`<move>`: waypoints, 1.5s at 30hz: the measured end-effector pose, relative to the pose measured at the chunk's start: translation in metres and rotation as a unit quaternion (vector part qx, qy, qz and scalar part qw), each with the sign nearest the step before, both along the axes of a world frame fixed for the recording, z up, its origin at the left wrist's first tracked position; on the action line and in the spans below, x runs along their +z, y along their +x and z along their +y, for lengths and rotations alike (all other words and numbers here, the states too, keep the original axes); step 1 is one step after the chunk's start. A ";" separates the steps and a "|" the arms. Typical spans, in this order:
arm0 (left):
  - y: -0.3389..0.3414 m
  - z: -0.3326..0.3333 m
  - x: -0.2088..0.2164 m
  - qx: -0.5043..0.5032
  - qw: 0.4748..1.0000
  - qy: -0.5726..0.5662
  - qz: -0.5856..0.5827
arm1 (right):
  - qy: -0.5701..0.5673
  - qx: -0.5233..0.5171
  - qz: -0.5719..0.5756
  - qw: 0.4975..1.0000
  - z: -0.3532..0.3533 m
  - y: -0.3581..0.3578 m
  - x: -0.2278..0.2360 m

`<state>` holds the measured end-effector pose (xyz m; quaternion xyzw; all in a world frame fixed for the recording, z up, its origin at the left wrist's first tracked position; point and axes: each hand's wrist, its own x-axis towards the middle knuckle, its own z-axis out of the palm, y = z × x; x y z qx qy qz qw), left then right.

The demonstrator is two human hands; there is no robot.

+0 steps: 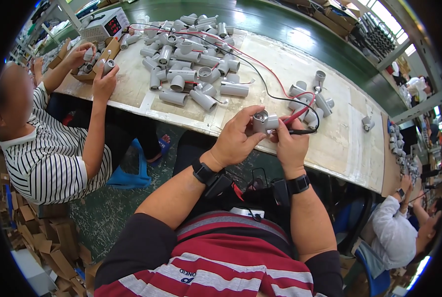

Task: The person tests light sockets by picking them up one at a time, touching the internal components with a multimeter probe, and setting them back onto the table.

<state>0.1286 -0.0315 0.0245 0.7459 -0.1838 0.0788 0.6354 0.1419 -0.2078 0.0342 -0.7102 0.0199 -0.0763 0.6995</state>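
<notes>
My left hand (pixel 234 137) is closed around a grey plastic T-shaped housing (pixel 259 122) just past the table's near edge. The housing's round open end faces up, and metal shows inside it. My right hand (pixel 291 149) is closed on a red test probe (pixel 296 116) and a black test probe (pixel 302 131). Their tips meet the short side branch of the housing, though my fingers hide the exact contact. From the probes, a red wire (pixel 268 69) and a black wire (pixel 263 81) run back to the far left.
A large pile of grey housings (pixel 183 74) covers the table's left middle. A smaller group (pixel 310 101) lies right of my hands. A power supply (pixel 104 24) with a lit display stands far left. Co-workers (pixel 57 153) sit at both sides. Cardboard boxes (pixel 62 242) crowd the lower left.
</notes>
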 end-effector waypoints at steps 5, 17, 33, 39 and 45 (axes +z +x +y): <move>0.000 0.001 0.002 -0.007 1.000 0.002 0.021 | 0.010 0.007 0.008 1.000 -0.002 0.000 0.002; -0.023 0.091 0.041 0.209 0.953 -0.219 -0.020 | 0.192 -0.012 0.009 0.981 -0.025 -0.001 -0.004; 0.079 0.297 0.009 0.530 0.786 0.305 0.090 | 0.147 -0.021 0.001 0.989 -0.085 0.031 0.051; 0.009 0.035 0.063 0.153 0.962 0.200 -0.107 | 0.072 -0.006 0.006 0.997 -0.091 0.042 0.077; 0.080 -0.086 0.048 0.043 0.952 0.257 -0.162 | 0.056 0.006 -0.031 0.998 -0.085 0.036 0.094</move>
